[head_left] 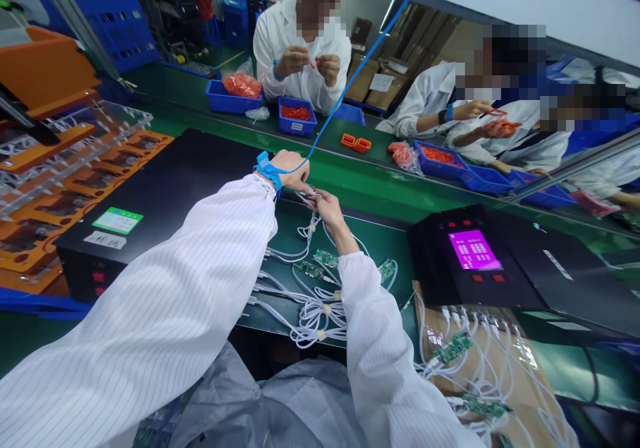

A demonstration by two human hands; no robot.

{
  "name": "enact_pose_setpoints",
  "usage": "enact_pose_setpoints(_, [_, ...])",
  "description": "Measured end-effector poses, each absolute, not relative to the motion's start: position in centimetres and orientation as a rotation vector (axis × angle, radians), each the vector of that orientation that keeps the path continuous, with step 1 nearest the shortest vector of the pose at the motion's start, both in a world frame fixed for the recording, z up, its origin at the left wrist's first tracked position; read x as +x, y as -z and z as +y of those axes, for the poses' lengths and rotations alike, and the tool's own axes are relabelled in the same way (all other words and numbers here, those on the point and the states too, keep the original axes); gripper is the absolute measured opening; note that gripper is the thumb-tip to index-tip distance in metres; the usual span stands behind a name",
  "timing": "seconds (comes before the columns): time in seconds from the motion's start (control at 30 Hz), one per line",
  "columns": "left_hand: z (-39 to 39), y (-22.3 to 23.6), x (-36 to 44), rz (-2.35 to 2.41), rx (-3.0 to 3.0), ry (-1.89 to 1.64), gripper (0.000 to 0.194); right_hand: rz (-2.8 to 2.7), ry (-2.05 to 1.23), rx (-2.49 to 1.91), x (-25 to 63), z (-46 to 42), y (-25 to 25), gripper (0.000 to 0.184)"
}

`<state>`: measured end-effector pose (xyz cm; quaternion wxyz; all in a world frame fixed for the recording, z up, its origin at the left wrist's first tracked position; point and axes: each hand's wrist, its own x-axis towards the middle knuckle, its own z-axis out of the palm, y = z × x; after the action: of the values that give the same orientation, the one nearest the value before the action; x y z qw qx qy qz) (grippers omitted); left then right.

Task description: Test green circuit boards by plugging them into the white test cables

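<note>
My left hand [294, 169], with a blue wrist strap [269, 170] on its wrist, reaches over the far side of the green bench. Its fingers are pinched together, and they mostly hide whatever is between them. Touching its fingertips, my right hand [327, 211] pinches the end of a white cable [303, 197]. Below both hands lie bundled white cables [320, 315] with tan ties. Small green circuit boards [326, 257] lie among them, and another circuit board [387, 270] rests beside my right sleeve.
A black box [165, 188] stands left, beside an orange fixture [105, 178]. On the right is a black tester [470, 255] with a lit purple screen, cables and boards below it. Across the bench, several people handle orange parts near blue bins [297, 125]. A blue cord [357, 68] crosses overhead.
</note>
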<state>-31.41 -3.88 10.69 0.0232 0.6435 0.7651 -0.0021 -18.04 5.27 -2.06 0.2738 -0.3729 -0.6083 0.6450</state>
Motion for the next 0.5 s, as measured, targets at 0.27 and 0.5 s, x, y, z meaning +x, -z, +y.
enact_pose_setpoints(0.27, [-3.5, -10.2, -32.0, 2.405, 1.932, -0.101, 0.036, -1.857, -1.608, -1.043, -18.4, 5.1, 1.6, 0.022])
enact_pose_setpoints(0.5, [-3.6, -10.2, -31.8, 2.421, 1.898, -0.223, 0.035, -2.119, -1.299, -0.961, -16.5, 3.0, -0.7, 0.02])
